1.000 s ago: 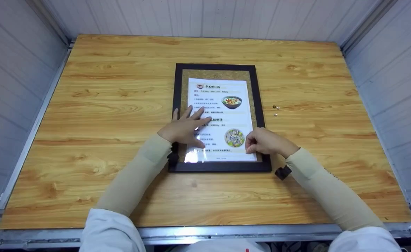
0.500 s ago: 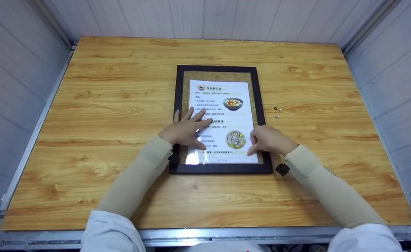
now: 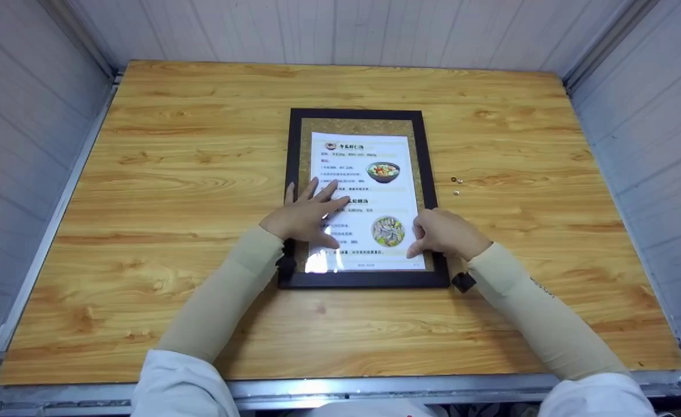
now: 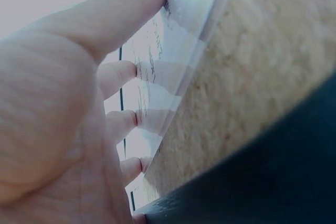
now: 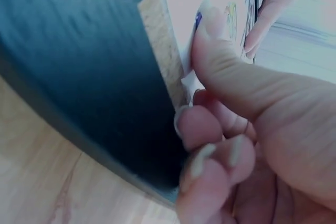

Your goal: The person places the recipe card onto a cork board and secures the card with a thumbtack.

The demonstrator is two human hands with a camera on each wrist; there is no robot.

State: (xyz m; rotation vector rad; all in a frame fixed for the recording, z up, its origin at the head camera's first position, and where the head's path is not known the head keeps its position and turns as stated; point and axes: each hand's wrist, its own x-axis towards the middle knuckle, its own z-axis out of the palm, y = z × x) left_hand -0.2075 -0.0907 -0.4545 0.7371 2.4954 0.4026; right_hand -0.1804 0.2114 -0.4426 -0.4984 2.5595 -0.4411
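Observation:
A laminated recipe sheet [image 3: 369, 191], printed with two soup pictures, lies on a cork board [image 3: 359, 125] in a black frame [image 3: 363, 280]. My left hand [image 3: 302, 217] rests spread over the sheet's left side and the frame; in the left wrist view its fingertips touch the sheet. At the lower right edge my right hand [image 3: 444, 231] has its fingers curled. The right wrist view shows its thumb on the sheet and a small whitish translucent piece [image 5: 191, 83] between thumb and index finger, partly hidden, its kind unclear.
Right of the frame lie a small dark ring [image 3: 454, 179] and small shiny bits [image 3: 456, 193] on the wooden table [image 3: 172, 145]. Pale panel walls [image 3: 334, 32] enclose the back and sides. A metal rail [image 3: 340, 387] runs along the front edge.
My right hand has shifted slightly right, its curled index finger now nearer the sheet's right edge. My left hand stays spread in the same place.

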